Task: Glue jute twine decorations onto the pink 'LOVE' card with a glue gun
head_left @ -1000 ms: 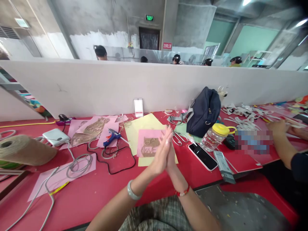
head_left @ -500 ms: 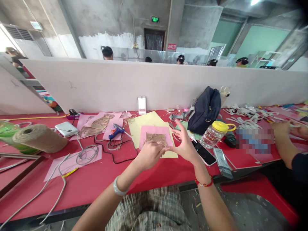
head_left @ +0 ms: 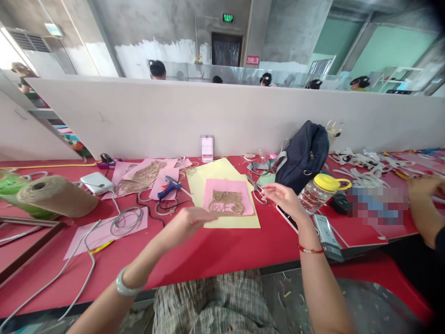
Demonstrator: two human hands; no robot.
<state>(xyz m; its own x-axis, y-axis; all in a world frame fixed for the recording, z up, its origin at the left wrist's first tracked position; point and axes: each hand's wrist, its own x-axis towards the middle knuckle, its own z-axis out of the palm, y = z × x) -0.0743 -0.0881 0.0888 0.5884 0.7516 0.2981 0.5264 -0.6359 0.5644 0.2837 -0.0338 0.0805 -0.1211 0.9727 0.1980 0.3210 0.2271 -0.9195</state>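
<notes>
My left hand [head_left: 187, 226] hovers over the red table with its fingers stretched out flat and nothing in them. Its fingertips are by the lower left corner of a pink sheet [head_left: 227, 184]. On that sheet lies a piece of brown twine work [head_left: 226, 197] with the letters "OVE" visible. My right hand [head_left: 285, 199] is held up to the right of the sheet, fingers extended and empty. Scissors [head_left: 257, 190] lie just beyond its fingertips. Beneath that hand a phone [head_left: 288, 219] is partly hidden. Yellow paper [head_left: 248, 223] lies under the pink sheet.
To the left are a blue glue gun [head_left: 169, 187], a twine spool [head_left: 57, 197], a white box [head_left: 97, 183] and loose cables [head_left: 127, 222]. A dark backpack [head_left: 302, 155], a yellow-lidded bottle [head_left: 318, 192] and a grey package [head_left: 327, 237] stand right. A co-worker's arm [head_left: 426, 204] is at far right.
My hands, which were together over the front of the twine work, have moved apart. The left went left and down, the right went right. The twine work is now uncovered.
</notes>
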